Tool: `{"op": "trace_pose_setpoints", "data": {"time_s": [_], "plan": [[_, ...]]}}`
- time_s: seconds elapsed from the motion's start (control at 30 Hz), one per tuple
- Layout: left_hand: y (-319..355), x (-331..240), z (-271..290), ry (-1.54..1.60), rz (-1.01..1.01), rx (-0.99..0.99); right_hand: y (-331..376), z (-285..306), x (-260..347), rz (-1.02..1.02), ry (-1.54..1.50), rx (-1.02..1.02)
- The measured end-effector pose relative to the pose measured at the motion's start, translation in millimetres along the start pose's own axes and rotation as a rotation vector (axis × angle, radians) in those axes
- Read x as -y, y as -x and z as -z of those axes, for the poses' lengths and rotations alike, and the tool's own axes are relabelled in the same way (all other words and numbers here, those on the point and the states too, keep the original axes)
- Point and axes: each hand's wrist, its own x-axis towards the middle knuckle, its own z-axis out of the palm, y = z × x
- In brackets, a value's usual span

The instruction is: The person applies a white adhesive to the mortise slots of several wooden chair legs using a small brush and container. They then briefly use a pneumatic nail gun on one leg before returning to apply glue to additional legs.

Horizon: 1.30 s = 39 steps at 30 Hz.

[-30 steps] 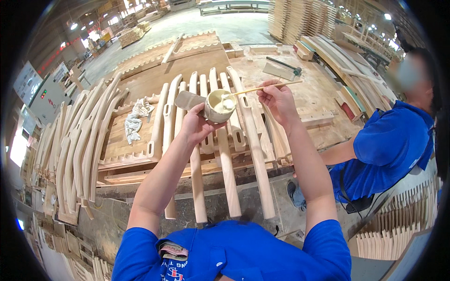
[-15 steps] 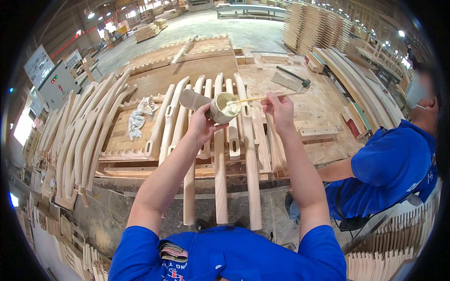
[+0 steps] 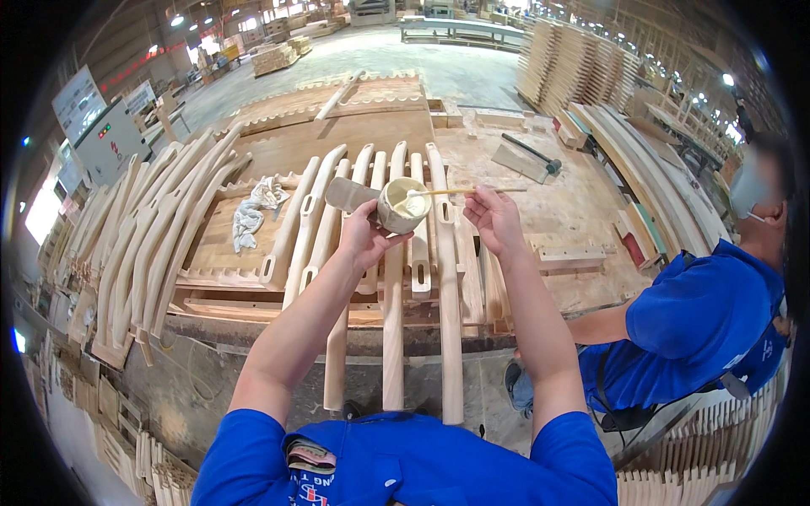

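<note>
Gripping a small round cup [image 3: 403, 205] of pale glue, my left hand [image 3: 364, 240] is closing its fingers around the cup's lower side and holding it tilted toward me, just above the row of curved wooden pieces [image 3: 392, 278] lying side by side on the workbench [image 3: 582, 219]. I am pinching a thin stick [image 3: 464, 191] with my right hand [image 3: 495, 221], thumb and fingers closed on its middle, and its left tip is dipping into the glue inside the cup while the other end is pointing away to the right. Both hands are hovering near each other over the centre of the bench, the cup sitting between them and slightly forward. A flat grey scoop-like handle [image 3: 348, 195] is sticking out from behind the cup to the left; I cannot tell whether it is joined to the cup. Farther left, a crumpled white rag [image 3: 256, 211] is lying on a board, well apart from my hands. A stack of long curved wooden parts [image 3: 148, 244] is leaning along the left edge of the bench. Beyond my right hand, a hammer [image 3: 537, 155] is resting on the benchtop. At the right, a person in a blue shirt [image 3: 700, 329] is crouching beside the bench, an arm reaching toward its edge.
</note>
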Motion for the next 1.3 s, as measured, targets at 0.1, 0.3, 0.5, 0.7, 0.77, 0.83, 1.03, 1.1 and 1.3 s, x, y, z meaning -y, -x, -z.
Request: {"op": "trace_pose_setpoints", "data": {"time_s": [0.1,0.3,0.5,0.7,0.77,0.83,1.03,1.1,1.3], "plan": [[0,-1,2,0.03,-0.009,-0.004,3,-4,-5,0.004,-0.067,-0.014],[-3,9,-12,0.007,-0.028,-0.054,-8,7,-24,-0.109,-0.013,-0.115],[6,4,-7,0.023,-0.045,-0.041,-16,8,-15,0.02,-0.064,-0.043],[36,-16,18,0.0,-0.099,-0.11,-26,4,41,0.453,0.825,0.004],[45,-21,28,0.006,-0.106,-0.127,-28,-7,41,0.497,1.037,0.046],[51,-22,28,0.003,-0.106,-0.118,-32,-9,40,0.518,1.172,0.047],[66,-33,44,-0.015,-0.125,-0.072,-39,-17,26,0.59,1.367,0.09],[69,-34,48,-0.006,-0.128,-0.073,-42,-18,18,0.607,1.411,0.108],[77,-32,45,-0.049,-0.156,-0.144,-54,-9,15,0.549,1.588,0.289]]}}
